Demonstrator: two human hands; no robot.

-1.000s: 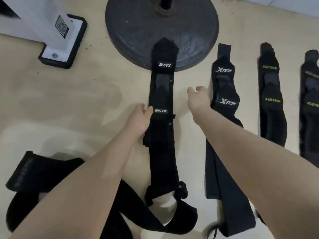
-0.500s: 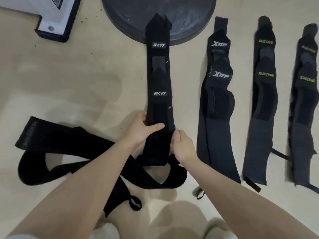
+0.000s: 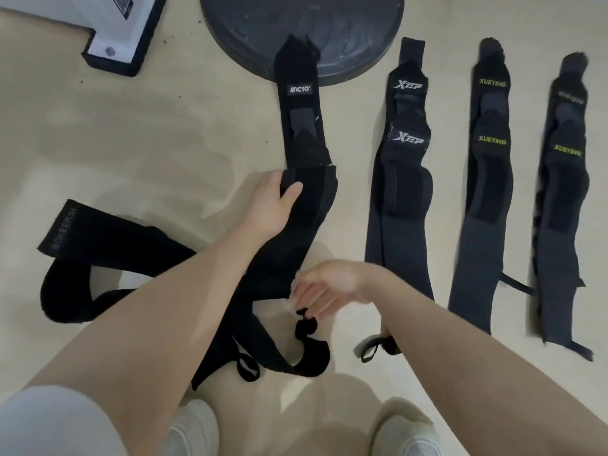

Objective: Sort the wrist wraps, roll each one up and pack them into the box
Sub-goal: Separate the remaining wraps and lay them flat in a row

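Observation:
Several black wrist wraps lie stretched out on the beige floor. My left hand point(image 3: 273, 200) grips the left edge of the middle wrap with the white logo point(image 3: 301, 126); its far tip rests on a dark round base. My right hand point(image 3: 324, 286) is blurred at that wrap's near end, and its fingers pinch the thumb loop point(image 3: 306, 325). To the right lie an XTEP pair point(image 3: 403, 179) and two XUEYING wraps point(image 3: 487, 179) point(image 3: 562, 192). A loose black wrap point(image 3: 108, 258) is tangled at the lower left. No box is in view.
A dark round stand base point(image 3: 329, 31) sits at the top centre. A white post foot with a black rim point(image 3: 121, 44) is at the top left. My two light shoes point(image 3: 404, 436) show at the bottom edge.
My left hand slid up the wrap's left edge and folded part of it. My right hand dropped from the wrap's right edge to the near end and took the loop.

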